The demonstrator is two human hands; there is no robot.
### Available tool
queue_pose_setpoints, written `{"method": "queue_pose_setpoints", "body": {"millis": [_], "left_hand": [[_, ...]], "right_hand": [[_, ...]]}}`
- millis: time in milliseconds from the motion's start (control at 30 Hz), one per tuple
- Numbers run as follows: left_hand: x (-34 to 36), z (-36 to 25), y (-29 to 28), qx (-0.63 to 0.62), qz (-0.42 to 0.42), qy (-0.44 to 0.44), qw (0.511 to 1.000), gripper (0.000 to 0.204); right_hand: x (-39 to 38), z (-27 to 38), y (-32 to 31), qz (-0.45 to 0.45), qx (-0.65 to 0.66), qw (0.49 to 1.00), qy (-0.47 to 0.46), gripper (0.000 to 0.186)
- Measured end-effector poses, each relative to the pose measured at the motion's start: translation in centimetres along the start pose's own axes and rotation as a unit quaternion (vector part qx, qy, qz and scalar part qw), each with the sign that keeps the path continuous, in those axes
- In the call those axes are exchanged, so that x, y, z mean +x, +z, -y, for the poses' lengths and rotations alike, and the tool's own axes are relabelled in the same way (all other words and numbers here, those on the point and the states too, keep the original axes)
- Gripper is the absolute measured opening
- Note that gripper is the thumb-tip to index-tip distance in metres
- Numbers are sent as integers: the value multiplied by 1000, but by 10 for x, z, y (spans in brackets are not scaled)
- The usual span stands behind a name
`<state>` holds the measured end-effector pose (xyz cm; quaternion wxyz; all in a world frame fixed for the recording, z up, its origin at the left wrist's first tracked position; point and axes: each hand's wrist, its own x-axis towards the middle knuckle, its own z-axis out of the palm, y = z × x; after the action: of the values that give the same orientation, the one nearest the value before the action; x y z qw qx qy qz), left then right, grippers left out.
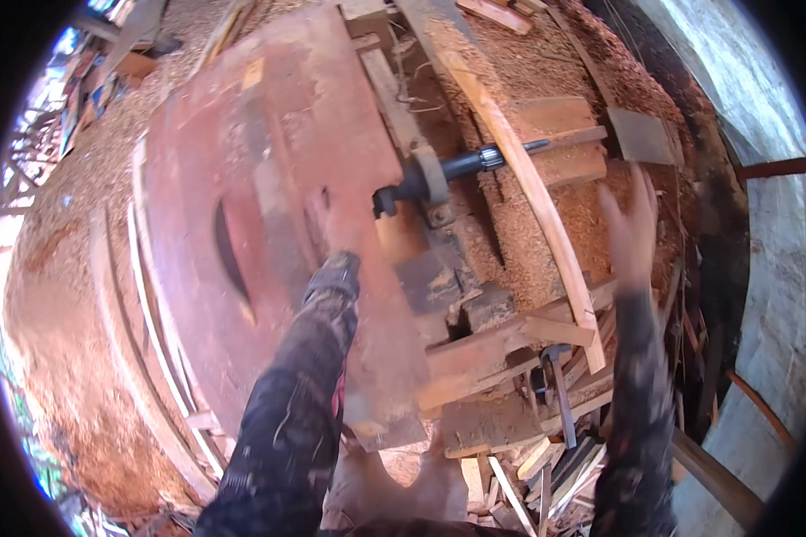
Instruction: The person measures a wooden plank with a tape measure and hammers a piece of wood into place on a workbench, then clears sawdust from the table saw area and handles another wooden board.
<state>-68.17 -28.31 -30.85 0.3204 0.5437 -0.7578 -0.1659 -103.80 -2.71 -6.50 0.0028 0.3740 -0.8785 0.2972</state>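
My left hand (328, 228) is low over a reddish wooden table top (197, 152), its blurred fingers pointing away from me; whether it holds anything cannot be made out. A dark curved blade (228, 251) shows in the table to its left. On the right, my right hand (631, 228) is raised with thumb and fingers apart and nothing visible in it, though motion smears it. Between the hands, a long curved wood strip (519, 170) crosses above a black metal shaft (461, 166), which runs sideways from the table's right edge.
Sawdust (533, 233) lies thick around the shaft. A hammer (560, 394) rests by the timber frame near me, above a heap of wood offcuts (528, 479). At the far right hangs a pale sheet (779, 268). Long strips (121, 313) lean along the table's left side.
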Motion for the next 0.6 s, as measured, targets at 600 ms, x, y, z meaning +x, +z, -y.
{"method": "queue_pose_setpoints", "body": {"millis": [600], "left_hand": [[-419, -241, -380, -174, 268, 64, 945, 32]], "right_hand": [[-521, -51, -291, 255, 155, 921, 250, 37]]}}
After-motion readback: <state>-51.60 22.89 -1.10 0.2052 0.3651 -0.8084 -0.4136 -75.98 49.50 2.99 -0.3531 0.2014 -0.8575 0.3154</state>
